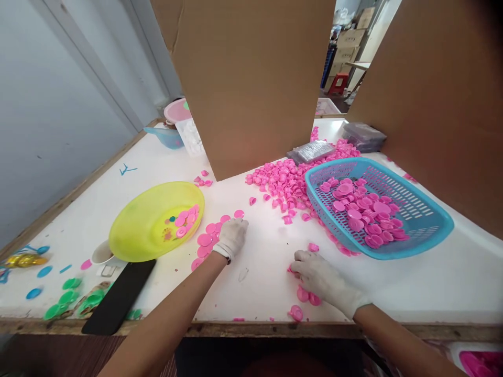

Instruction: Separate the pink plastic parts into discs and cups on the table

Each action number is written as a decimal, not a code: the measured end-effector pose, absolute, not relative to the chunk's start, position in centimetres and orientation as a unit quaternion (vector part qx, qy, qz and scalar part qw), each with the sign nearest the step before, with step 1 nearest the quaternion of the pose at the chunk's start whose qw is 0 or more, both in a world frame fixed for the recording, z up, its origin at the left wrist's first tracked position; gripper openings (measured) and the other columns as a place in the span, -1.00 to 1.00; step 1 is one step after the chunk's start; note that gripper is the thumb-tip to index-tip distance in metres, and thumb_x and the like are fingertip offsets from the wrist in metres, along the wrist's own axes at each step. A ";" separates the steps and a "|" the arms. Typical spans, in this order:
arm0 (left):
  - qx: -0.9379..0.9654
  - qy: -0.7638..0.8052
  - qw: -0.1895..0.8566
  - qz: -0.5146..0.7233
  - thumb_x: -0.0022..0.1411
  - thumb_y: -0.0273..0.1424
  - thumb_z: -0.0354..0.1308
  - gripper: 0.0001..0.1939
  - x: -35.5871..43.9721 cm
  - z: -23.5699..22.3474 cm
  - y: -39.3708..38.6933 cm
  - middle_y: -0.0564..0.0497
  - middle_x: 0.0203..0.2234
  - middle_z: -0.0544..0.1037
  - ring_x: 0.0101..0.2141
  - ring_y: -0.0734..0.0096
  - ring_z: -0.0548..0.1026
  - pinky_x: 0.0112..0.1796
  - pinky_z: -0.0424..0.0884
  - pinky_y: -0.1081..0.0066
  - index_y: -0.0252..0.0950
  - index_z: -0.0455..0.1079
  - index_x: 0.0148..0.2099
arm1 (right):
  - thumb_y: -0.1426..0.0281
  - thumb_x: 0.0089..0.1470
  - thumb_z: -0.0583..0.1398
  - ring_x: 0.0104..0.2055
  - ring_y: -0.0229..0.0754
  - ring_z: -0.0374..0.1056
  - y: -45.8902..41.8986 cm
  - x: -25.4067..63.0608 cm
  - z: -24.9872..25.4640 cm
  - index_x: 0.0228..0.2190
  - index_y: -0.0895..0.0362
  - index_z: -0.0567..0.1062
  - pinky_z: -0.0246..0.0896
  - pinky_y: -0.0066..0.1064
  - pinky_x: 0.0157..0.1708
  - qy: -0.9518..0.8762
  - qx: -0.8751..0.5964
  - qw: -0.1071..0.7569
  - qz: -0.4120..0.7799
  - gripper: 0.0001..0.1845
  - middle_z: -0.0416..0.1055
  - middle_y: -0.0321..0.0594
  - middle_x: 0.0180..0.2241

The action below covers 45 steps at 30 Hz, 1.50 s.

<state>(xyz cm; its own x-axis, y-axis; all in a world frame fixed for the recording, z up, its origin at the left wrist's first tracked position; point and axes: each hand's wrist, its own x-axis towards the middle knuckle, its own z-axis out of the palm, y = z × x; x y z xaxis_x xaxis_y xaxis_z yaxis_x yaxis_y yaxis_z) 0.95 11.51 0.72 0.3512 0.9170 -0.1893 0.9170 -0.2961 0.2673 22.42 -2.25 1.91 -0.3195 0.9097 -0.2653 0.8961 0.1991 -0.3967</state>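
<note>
Seeing pink discs (204, 240) just left of the left hand (232, 236) mid-frame and pink cups (302, 294) just below the right hand (320, 277), lower center, fingers loosely curled on both, can't really tell if gripping anything.

Both bare forearms (165, 319) are slanting inward from the near side. The white-gloved left hand (232, 236) is wearing a dark wristband (228, 260), positioning farther away; the white-gloved right hand (324, 277) is pointing left, fingers (302, 256) curling.
</note>
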 end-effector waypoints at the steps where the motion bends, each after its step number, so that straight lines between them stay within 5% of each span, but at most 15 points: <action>1: 0.796 0.579 0.175 0.016 0.18 -0.52 -0.06 -0.82 0.8 1.0 11.0 -0.16 -0.25 0.42 -0.15 0.19 0.39 -0.15 0.27 0.25 -0.35 0.36 -0.23 | 0.59 -0.10 0.09 -0.28 -0.11 0.30 -2.0 21.9 1.7 -0.57 0.16 0.40 0.14 -0.32 -0.25 -0.773 -0.580 0.027 0.255 -0.85 0.37 -0.09 -0.40; 4: 0.751 0.613 0.232 0.084 0.23 -0.50 -0.14 -0.77 0.0 1.5 9.1 -0.08 -0.33 0.45 -0.29 0.34 0.46 -0.27 0.36 0.35 -0.30 0.30 -0.15 | 0.59 -0.04 0.02 -0.34 -0.24 0.28 -0.6 20.5 1.1 -0.52 0.14 0.38 0.14 -0.42 -0.30 -0.746 -0.555 0.080 0.360 -0.81 0.37 -0.20 -0.41; 8: 0.525 0.619 0.521 0.264 0.16 -0.50 -0.06 -0.85 -0.9 1.2 6.1 0.03 -0.50 0.42 -0.52 0.48 0.47 -0.46 0.42 0.44 -0.34 0.25 -0.19 | 0.57 -0.10 0.02 -0.60 -0.35 0.16 2.2 18.7 0.0 -0.57 0.16 0.33 0.07 -0.50 -0.54 -0.630 -0.534 0.041 0.562 -0.85 0.29 -0.34 -0.62; 11: 0.416 0.581 0.621 0.322 0.06 -0.51 0.05 -0.88 -1.4 0.8 4.1 0.07 -0.54 0.39 -0.58 0.50 0.45 -0.49 0.45 0.41 -0.35 0.24 -0.28 | 0.54 -0.12 0.05 -0.69 -0.39 0.10 3.9 18.1 -0.4 -0.55 0.17 0.33 0.02 -0.53 -0.63 -0.612 -0.547 0.047 0.569 -0.91 0.24 -0.37 -0.68; 15: 0.493 0.561 0.576 0.333 0.06 -0.47 0.05 -0.94 -0.9 1.3 2.6 0.03 -0.51 0.45 -0.49 0.46 0.47 -0.42 0.45 0.39 -0.34 0.30 -0.35 | 0.43 0.00 -0.01 -0.67 -0.41 0.16 4.3 17.9 0.8 -0.35 0.15 0.33 -0.03 -0.57 -0.67 -0.563 -0.564 0.125 0.592 -0.84 0.33 -0.34 -0.58; 19: 0.649 0.495 0.462 0.346 0.06 -0.50 0.05 -0.89 0.2 2.3 2.6 -0.01 -0.39 0.52 -0.30 0.40 0.47 -0.22 0.40 0.39 -0.30 0.39 -0.35 | 0.32 -0.04 0.11 -0.59 -0.39 0.29 3.7 17.8 2.9 -0.36 0.16 0.34 0.05 -0.59 -0.65 -0.433 -0.483 0.219 0.728 -0.81 0.38 -0.29 -0.51; 23: 0.593 0.535 0.501 0.334 0.09 -0.49 0.00 -0.81 0.6 2.0 2.9 0.04 -0.53 0.47 -0.49 0.47 0.48 -0.40 0.43 0.43 -0.32 0.32 -0.20 | 0.40 -0.13 0.18 -0.56 -0.36 0.33 3.8 18.8 2.9 -0.26 0.15 0.34 0.18 -0.55 -0.58 -0.426 -0.510 0.329 0.671 -0.70 0.35 -0.35 -0.54; 30: 0.438 0.554 0.672 0.223 0.15 -0.38 0.01 -0.89 2.4 -0.8 2.6 0.12 -0.66 0.37 -0.68 0.52 0.41 -0.66 0.34 0.53 -0.33 0.20 -0.29 | 0.45 -0.10 0.10 -0.66 -0.40 0.26 3.2 19.3 -2.2 -0.41 0.16 0.37 0.09 -0.59 -0.69 -0.537 -0.580 0.220 0.572 -0.88 0.34 -0.37 -0.60; 37: 0.419 0.556 0.689 0.201 0.03 -0.41 0.20 -0.81 2.9 -1.3 3.7 0.10 -0.70 0.41 -0.69 0.55 0.40 -0.66 0.32 0.57 -0.34 0.21 -0.38 | 0.34 -0.03 0.11 -0.61 -0.34 0.37 3.2 18.4 -2.4 -0.31 0.09 0.29 0.21 -0.55 -0.65 -0.483 -0.543 0.155 0.669 -0.82 0.39 -0.35 -0.51; 45: 0.425 0.564 0.685 0.178 0.15 -0.46 0.02 -0.88 3.1 -2.4 4.1 0.13 -0.78 0.36 -0.73 0.46 0.39 -0.69 0.31 0.51 -0.29 0.14 -0.43 | 0.36 0.04 0.05 -0.59 -0.30 0.40 3.3 18.3 -3.0 -0.32 0.09 0.22 0.26 -0.53 -0.64 -0.451 -0.554 0.142 0.686 -0.88 0.37 -0.35 -0.54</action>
<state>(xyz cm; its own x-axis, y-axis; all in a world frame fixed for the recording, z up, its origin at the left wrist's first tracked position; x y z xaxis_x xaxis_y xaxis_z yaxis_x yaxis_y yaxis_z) 3.11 4.08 -2.41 0.2999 0.7235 -0.6218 0.2347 0.5757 0.7832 18.31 3.30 -2.97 -0.3466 0.6940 -0.6310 0.3038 -0.5535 -0.7755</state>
